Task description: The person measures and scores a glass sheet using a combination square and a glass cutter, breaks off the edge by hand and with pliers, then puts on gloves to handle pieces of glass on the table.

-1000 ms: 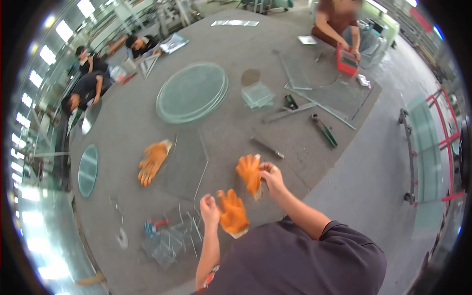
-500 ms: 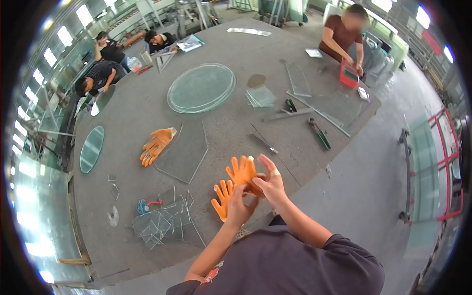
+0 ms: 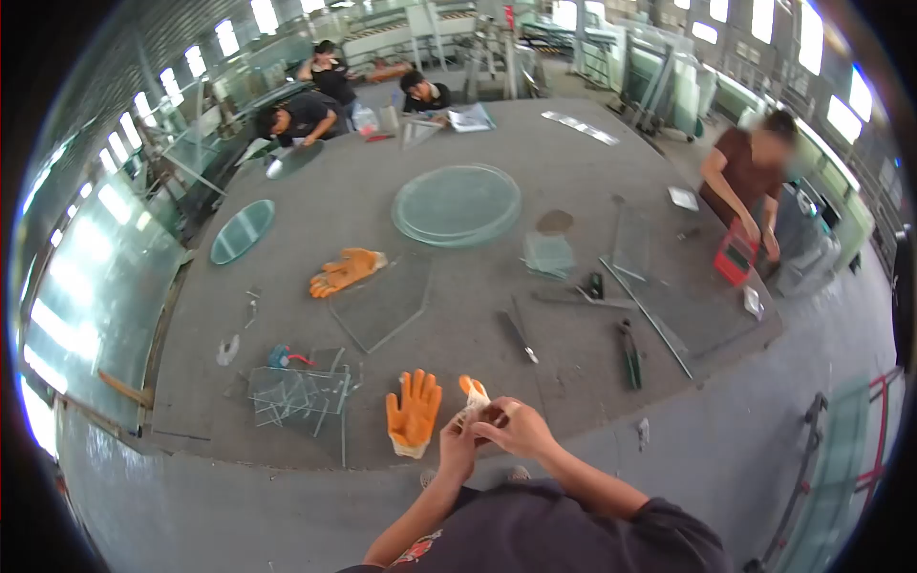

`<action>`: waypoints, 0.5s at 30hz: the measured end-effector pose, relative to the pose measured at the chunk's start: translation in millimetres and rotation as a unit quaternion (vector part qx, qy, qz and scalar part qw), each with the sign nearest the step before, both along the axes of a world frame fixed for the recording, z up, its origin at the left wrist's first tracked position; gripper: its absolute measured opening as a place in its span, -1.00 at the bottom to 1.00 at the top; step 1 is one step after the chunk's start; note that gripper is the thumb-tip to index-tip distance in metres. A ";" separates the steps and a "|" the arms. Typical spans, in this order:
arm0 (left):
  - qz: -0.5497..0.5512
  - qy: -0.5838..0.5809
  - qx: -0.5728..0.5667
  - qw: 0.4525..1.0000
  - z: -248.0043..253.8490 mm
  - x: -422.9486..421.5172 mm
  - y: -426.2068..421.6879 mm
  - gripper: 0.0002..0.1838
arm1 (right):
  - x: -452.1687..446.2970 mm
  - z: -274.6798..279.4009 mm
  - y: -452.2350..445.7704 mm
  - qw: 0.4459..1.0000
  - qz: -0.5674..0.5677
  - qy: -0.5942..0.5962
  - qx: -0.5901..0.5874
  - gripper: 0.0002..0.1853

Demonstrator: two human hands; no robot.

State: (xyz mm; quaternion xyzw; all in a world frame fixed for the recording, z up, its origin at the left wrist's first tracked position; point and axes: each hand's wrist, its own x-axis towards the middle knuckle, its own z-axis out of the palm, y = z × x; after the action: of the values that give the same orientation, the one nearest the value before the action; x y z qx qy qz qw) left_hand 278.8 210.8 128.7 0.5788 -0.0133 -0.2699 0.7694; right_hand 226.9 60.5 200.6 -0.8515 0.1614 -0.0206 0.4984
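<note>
An orange-coated work glove [image 3: 473, 390] with a white cuff is bunched up at the fingers of both my hands. My left hand [image 3: 458, 449] pinches its cuff, and my right hand [image 3: 522, 428] closes on the same cuff from the right, fingertips touching the left ones. Part of the glove is hidden behind my fingers. Just left of my hands, a second orange glove [image 3: 414, 413] lies flat on the table, fingers pointing away. Farther off, another orange glove [image 3: 346, 273] rests beside an angular glass sheet [image 3: 384, 304].
Broken glass pieces [image 3: 298, 393] lie left on the grey table [image 3: 458, 306]. Round glass panes [image 3: 457, 205] are stacked beyond. A knife-like tool [image 3: 518, 337], green-handled pliers [image 3: 629, 355] and a long glass strip [image 3: 648, 320] lie right. A person [image 3: 750, 181] handles a red box [image 3: 735, 253].
The view has shifted, bringing more of the room's far side in. The held glove, earlier spread with its orange fingers up, is now bunched with white cuff showing. My hands have drawn closer together.
</note>
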 end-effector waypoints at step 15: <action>0.003 -0.246 0.227 0.942 32.6 -32.6 -15.0 -0.44 | -45.8 -5.5 -53.6 0.995 -0.021 -0.096 0.000 -0.80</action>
State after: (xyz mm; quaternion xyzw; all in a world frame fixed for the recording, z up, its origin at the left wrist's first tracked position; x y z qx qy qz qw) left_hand 246.2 195.8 161.3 0.7867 -0.1386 -0.1126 0.5909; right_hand 181.1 6.9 195.1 -0.8423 0.1303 -0.1125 0.5107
